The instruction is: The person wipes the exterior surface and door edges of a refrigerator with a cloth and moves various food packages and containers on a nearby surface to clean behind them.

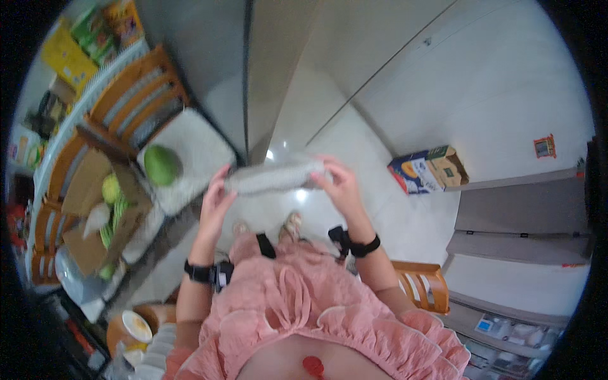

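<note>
A long, pale, blurred item point(273, 178), wrapped in what looks like clear plastic, spans the space between my hands above the tiled floor. My left hand point(216, 194) grips its left end between thumb and fingers. Its right end is held by my right hand point(338, 183), thumb in front and fingers behind. What the item is cannot be told. A black strap with a small device sits on each of my wrists. To the left, a green melon-like fruit point(161, 165) rests on a cushioned chair seat point(202, 142).
An open cardboard box point(85, 244) with produce stands on chairs at the left. Behind the wooden chair backs point(142, 102) is a table edge with packages. A printed carton point(427, 170) is by the right wall. Another wooden chair point(427, 287) stands at the lower right.
</note>
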